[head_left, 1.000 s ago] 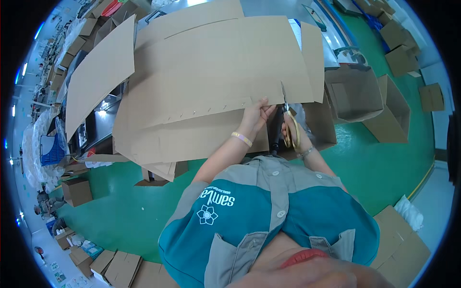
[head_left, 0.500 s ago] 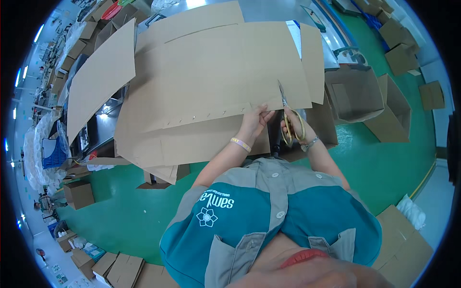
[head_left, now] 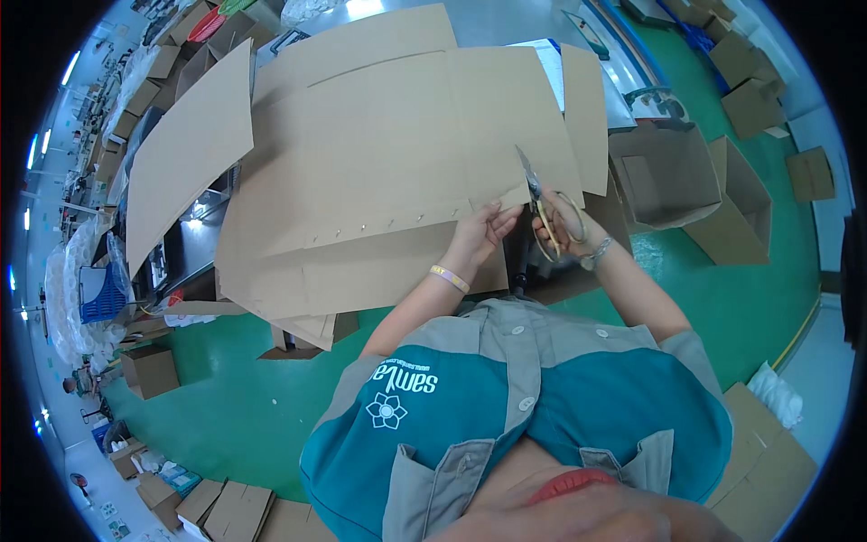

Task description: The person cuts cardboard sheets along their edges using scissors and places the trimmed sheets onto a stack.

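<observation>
A large flattened cardboard carton [head_left: 379,144] lies in front of me, with a row of small metal staples along its near fold. My left hand [head_left: 485,233] pinches the carton's near edge, right of the staples. Scissors with gold-coloured loop handles [head_left: 534,188] are held in my right hand [head_left: 567,222], fingers in the loops. Their blades point away from me and lie at the carton's near right part, where a small flap of cardboard is raised beside my left fingertips.
Another cardboard sheet [head_left: 194,149] stands tilted at the left. Open cardboard boxes [head_left: 664,176] stand on the green floor [head_left: 722,307] at the right. Beneath the carton is a metal table [head_left: 506,23]. A blue basket [head_left: 101,294] sits far left; folded cardboard [head_left: 237,510] lies behind me.
My right hand has turned and the scissors' handles have spread farther apart, the blade tip shifting slightly left. My right forearm has swung outward. The left hand keeps its pinch on the carton edge.
</observation>
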A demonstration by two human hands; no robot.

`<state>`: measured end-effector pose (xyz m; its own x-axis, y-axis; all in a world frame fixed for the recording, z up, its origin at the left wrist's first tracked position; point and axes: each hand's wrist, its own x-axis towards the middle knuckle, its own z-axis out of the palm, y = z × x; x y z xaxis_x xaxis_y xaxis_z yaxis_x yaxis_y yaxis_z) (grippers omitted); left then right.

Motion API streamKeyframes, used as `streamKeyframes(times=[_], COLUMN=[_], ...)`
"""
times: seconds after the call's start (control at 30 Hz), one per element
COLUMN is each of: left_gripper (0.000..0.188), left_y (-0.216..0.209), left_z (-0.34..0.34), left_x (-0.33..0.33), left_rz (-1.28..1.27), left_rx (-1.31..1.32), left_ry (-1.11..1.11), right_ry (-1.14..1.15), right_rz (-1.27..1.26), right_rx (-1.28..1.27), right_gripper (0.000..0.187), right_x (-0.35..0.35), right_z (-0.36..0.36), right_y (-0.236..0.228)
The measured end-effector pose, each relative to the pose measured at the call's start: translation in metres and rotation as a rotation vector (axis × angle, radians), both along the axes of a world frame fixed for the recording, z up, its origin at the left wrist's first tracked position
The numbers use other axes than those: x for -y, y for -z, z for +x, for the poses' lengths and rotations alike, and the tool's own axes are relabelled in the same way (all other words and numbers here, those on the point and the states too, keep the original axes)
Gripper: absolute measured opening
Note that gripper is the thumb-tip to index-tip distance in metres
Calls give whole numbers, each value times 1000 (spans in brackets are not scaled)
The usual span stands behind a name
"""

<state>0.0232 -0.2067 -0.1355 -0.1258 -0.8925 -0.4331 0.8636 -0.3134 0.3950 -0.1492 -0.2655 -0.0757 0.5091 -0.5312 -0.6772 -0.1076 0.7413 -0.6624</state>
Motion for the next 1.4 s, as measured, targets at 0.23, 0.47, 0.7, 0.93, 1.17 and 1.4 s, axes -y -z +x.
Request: streamKeyframes(times=[0.23, 0.47, 0.7, 0.93, 1.17, 1.4], left_gripper=[13, 13, 16, 18, 15, 15], left_y=[-5, 4, 8, -7, -10, -25], left_z=[1, 7, 8, 5, 2, -6], left_x=[-2, -7, -14, -17, -19, -25], left_rz=[60, 31, 7, -17, 0, -4], left_rx=[-39, 25, 59, 14, 45, 67], left_ry=[-25, 26, 114, 110, 90, 94], right_ry=[10, 110, -96, 51, 172, 132], right_rz=[-294, -403, -98, -366, -355, -317], right_rx=[-180, -179, -208, -155, -182, -39], right_gripper=[48, 39, 54, 52, 43, 50], right_x=[-16, -27, 2, -7, -11, 16], right_z=[21, 27, 18, 25, 32, 31], right_y=[13, 24, 5, 31, 33, 35])
